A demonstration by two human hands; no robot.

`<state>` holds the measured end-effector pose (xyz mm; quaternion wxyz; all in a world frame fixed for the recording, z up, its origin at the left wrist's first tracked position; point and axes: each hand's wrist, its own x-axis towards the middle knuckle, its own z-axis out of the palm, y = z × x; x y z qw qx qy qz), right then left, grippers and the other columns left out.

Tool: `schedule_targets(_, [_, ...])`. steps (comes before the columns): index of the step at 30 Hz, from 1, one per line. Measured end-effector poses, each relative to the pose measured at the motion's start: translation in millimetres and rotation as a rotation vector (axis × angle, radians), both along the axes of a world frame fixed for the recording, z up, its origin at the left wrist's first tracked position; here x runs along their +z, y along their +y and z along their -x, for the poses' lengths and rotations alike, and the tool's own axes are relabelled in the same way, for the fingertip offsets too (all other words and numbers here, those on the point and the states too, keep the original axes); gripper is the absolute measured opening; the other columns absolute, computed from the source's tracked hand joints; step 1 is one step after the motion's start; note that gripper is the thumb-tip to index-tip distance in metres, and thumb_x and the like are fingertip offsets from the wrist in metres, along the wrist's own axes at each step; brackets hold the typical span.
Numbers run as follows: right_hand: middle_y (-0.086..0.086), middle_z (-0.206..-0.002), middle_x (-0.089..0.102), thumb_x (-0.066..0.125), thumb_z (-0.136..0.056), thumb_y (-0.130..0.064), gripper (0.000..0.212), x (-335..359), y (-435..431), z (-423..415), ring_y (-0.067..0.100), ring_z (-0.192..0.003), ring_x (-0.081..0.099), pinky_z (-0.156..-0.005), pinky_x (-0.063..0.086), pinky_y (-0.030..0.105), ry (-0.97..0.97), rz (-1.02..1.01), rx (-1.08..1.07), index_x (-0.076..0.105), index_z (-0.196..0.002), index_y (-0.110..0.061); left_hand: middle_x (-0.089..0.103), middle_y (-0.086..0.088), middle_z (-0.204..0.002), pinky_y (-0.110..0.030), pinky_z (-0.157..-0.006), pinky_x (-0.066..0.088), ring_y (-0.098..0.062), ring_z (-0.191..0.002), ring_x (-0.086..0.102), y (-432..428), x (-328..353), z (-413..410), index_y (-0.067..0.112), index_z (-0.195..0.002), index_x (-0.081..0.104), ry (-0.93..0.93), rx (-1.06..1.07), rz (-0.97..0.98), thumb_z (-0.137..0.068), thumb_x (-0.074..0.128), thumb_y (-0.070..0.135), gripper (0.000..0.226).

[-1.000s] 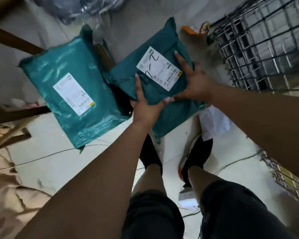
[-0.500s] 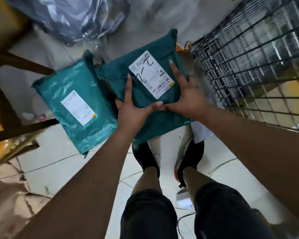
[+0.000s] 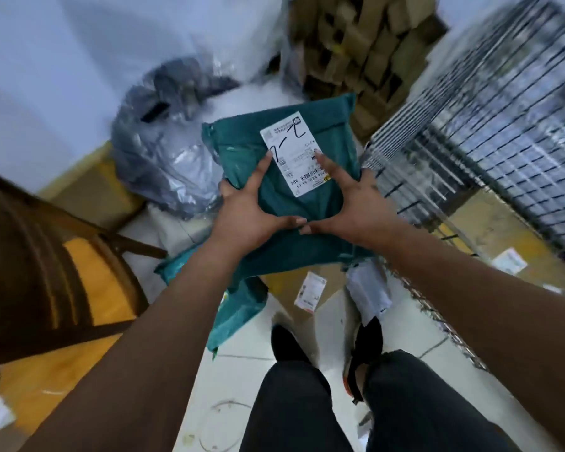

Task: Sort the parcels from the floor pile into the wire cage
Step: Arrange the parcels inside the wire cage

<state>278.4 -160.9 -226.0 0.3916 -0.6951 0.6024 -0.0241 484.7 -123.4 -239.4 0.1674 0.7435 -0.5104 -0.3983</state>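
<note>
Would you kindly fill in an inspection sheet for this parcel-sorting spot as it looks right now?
Surface: pale tiled floor, partly covered by parcels.
Job's things: green parcel with white label, held up beside the wire cage; second green parcel on the floor below; brown box seen through the cage wire.
Clutter: grey plastic bags, flat brown carton and white parcel near the feet.
Grippers: left hand and right hand both grip the green parcel, thumbs across its front.
Cables: thin pale loop on the floor; nature unclear.
Surroundings: wooden chair on the left, stacked cardboard boxes behind, pale wall.
</note>
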Motion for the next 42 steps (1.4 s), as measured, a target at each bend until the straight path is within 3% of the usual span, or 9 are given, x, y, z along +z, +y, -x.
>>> schedule_targets(8, [0.006,-0.129,0.029,0.088,-0.063,-0.064,0.117,151.2,-10.1,51.0,0.04,-0.126,0.051,-0.108,0.044,0.039,-0.13,0.141,-0.258,0.01,-0.151,-0.066,0.03,-0.01,-0.139,-0.04,-0.114,0.039,-0.036,-0.129,0.05,-63.0,174.6,38.1,0.067,-0.15,0.014,-0.147,-0.299,0.197,-0.058,0.088,0.067,0.118])
schedule_targets(13, [0.007,-0.13,0.031,0.086,-0.068,-0.06,0.112,181.9,-28.0,116.9,0.039,-0.124,0.053,-0.11,0.043,0.037,-0.152,0.236,-0.436,0.014,-0.154,-0.06,0.027,-0.012,-0.147,-0.046,-0.116,0.04,-0.038,-0.136,0.045,-123.5,215.2,111.3,0.068,-0.149,0.013,-0.2,-0.476,0.254,-0.056,0.088,0.07,0.12])
schedule_targets(16, [0.009,-0.131,0.032,0.083,-0.072,-0.06,0.11,177.3,-46.3,173.1,0.039,-0.127,0.051,-0.11,0.04,0.034,-0.127,0.253,-0.531,0.013,-0.157,-0.055,0.025,-0.012,-0.157,-0.039,-0.119,0.035,-0.035,-0.142,0.039,-159.9,212.2,172.4,0.061,-0.153,0.018,-0.141,-0.586,0.284,-0.059,0.092,0.06,0.119])
schedule_targets(22, [0.015,-0.144,0.029,0.084,-0.076,-0.054,0.109,108.2,-85.9,287.4,0.041,-0.133,0.044,-0.11,0.042,0.038,-0.074,0.176,-0.699,0.009,-0.156,-0.057,0.021,-0.009,-0.163,-0.025,-0.116,0.026,-0.029,-0.148,0.03,-218.7,136.7,302.5,0.054,-0.156,0.019,-0.047,-0.704,0.244,-0.066,0.091,0.052,0.115])
schedule_targets(26, [0.014,-0.146,0.027,0.083,-0.076,-0.056,0.109,27.2,-108.0,346.9,0.044,-0.138,0.039,-0.113,0.042,0.045,-0.027,0.1,-0.691,0.007,-0.154,-0.06,0.017,-0.017,-0.156,-0.033,-0.122,0.023,-0.038,-0.149,0.024,-241.8,57.4,364.2,0.059,-0.156,0.013,-0.042,-0.683,0.124,-0.061,0.091,0.058,0.123])
schedule_targets(34, [0.017,-0.146,0.028,0.083,-0.079,-0.051,0.11,-126.4,-143.6,394.2,0.047,-0.132,0.045,-0.112,0.04,0.047,-0.002,-0.09,-0.506,0.003,-0.154,-0.061,0.011,-0.032,-0.155,-0.045,-0.114,0.035,-0.049,-0.143,0.03,-250.3,-99.5,407.8,0.052,-0.156,-0.015,-0.111,-0.558,-0.156,-0.067,0.093,0.047,0.14])
schedule_targets(37, [0.015,-0.15,0.026,0.085,-0.078,-0.048,0.113,-178.4,-158.8,401.0,0.044,-0.137,0.04,-0.115,0.038,0.048,-0.016,-0.15,-0.422,0.003,-0.154,-0.061,0.003,-0.037,-0.159,-0.051,-0.117,0.031,-0.049,-0.149,0.015,-255.9,-152.0,416.4,0.048,-0.15,-0.033,-0.121,-0.464,-0.314,-0.07,0.092,0.041,0.149])
schedule_targets(40, [0.014,-0.153,0.025,0.084,-0.08,-0.045,0.112,-220.1,-178.2,409.0,0.039,-0.14,0.035,-0.116,0.034,0.042,0.058,-0.173,-0.252,0.003,-0.156,-0.058,-0.005,-0.031,-0.163,-0.054,-0.121,0.021,-0.045,-0.153,0.004,-251.6,-197.3,424.5,0.049,-0.145,-0.04,-0.092,-0.253,-0.456,-0.069,0.092,0.046,0.152])
schedule_targets(42, [0.014,-0.151,0.025,0.086,-0.078,-0.041,0.113,-246.4,-191.8,412.6,0.04,-0.141,0.033,-0.116,0.032,0.041,0.074,-0.189,-0.17,0.006,-0.156,-0.058,0.001,-0.029,-0.164,-0.051,-0.122,0.019,-0.042,-0.153,0.007,-246.0,-219.5,431.1,0.044,-0.146,-0.041,-0.085,-0.119,-0.54,-0.072,0.089,0.051,0.15])
